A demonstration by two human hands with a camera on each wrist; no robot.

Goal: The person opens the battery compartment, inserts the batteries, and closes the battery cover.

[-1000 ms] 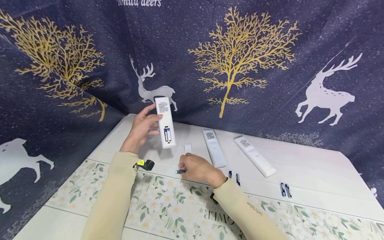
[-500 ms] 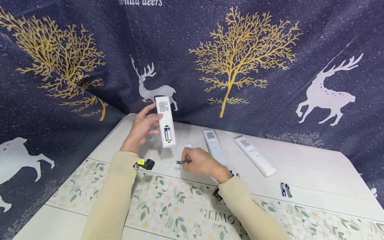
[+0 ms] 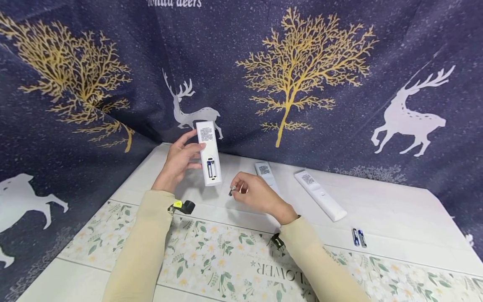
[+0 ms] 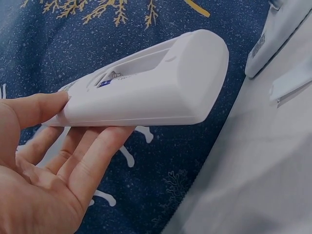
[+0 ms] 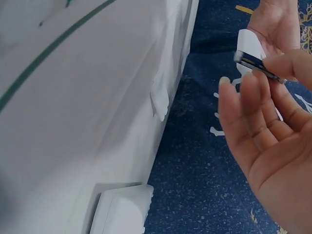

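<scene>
Remote [image 3: 209, 153] in left hand [image 3: 177, 162]; battery [image 3: 232, 190] in right hand [image 3: 259, 195]

The right hand [image 3: 256, 195] covers most of the battery [image 3: 231, 191] it pinches — only a dark tip shows in the head view, too small to read its markings. That hand also hides the near end of the middle remote [image 3: 264, 171] on the worktop [image 3: 396, 209]. In the right wrist view the battery [image 5: 256, 65] is blurred, and the hand is cut off by the right and lower edges. In the left wrist view the left hand [image 4: 44, 170] runs off the lower left corner, and the held remote [image 4: 151, 87] shows only a sliver of what sits in its open compartment. The print on the remotes' labels is too small to read.
</scene>
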